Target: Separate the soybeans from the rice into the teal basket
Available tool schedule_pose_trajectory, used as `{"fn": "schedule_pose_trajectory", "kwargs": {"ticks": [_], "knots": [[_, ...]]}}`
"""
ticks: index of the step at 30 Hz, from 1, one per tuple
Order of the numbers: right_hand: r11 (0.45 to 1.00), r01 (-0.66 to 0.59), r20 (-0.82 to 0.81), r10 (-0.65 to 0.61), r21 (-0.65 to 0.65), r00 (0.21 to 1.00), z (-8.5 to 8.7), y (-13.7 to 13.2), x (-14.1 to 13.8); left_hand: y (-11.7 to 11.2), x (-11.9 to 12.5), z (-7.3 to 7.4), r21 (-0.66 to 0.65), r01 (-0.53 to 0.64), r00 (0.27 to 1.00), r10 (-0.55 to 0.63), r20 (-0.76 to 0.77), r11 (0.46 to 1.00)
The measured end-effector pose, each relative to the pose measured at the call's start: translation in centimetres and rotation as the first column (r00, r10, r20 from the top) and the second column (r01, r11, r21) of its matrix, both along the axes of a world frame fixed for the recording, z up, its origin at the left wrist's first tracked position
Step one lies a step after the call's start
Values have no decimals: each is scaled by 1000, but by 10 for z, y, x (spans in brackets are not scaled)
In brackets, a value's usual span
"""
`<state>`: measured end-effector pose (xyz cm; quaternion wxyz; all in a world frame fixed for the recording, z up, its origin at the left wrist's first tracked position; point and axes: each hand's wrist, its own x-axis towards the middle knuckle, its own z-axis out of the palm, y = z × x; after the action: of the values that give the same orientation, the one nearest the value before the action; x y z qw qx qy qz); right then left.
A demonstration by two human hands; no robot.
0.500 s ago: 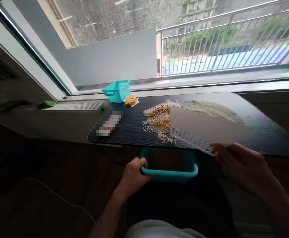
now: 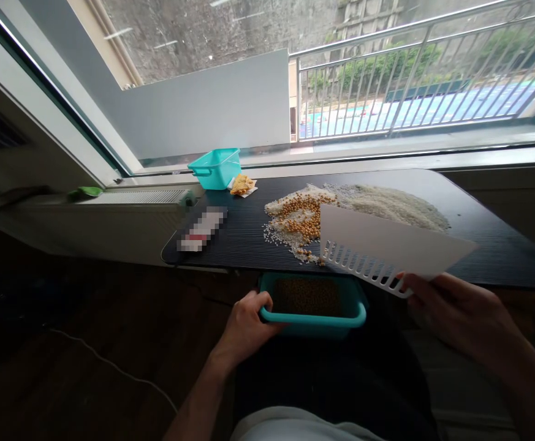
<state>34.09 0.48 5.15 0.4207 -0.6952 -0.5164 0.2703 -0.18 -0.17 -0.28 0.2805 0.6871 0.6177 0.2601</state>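
With my left hand (image 2: 251,315) I grip the teal bin (image 2: 315,320) beside the surface (image 2: 244,239); my right hand (image 2: 462,309) pinches the slotted scoop (image 2: 387,239) near the grains (image 2: 301,211). Recommended: bin level, scoop angled shallowly.

The left hand (image 2: 247,321) grips the teal tub's (image 2: 317,320) near-left corner; the right hand (image 2: 455,309), pinching, hovers to its right.

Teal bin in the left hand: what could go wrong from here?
Only the left hand visibly holds the teal bin, at one end, so it might tip and spill. The right hand grips the white slotted sheet towards one end; a slip could scatter loose grains over the tabletop's near edge.
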Motion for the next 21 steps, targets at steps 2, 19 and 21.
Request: {"fn": "schedule_pose_trajectory", "kwargs": {"ticks": [2, 19, 21], "knots": [[1000, 14, -27, -15, -5, 1000, 0, -1, 0, 0, 0, 0, 4, 5, 1000, -5, 6, 1000], [998, -49, -95, 44, -49, 994, 2, 5, 0, 0, 1, 0, 10, -9, 1000, 9, -3, 1000], [997, -47, -101, 41, -64, 994, 4, 1, 0, 0, 1, -1, 10, -2, 1000, 2, 1, 1000]]}}
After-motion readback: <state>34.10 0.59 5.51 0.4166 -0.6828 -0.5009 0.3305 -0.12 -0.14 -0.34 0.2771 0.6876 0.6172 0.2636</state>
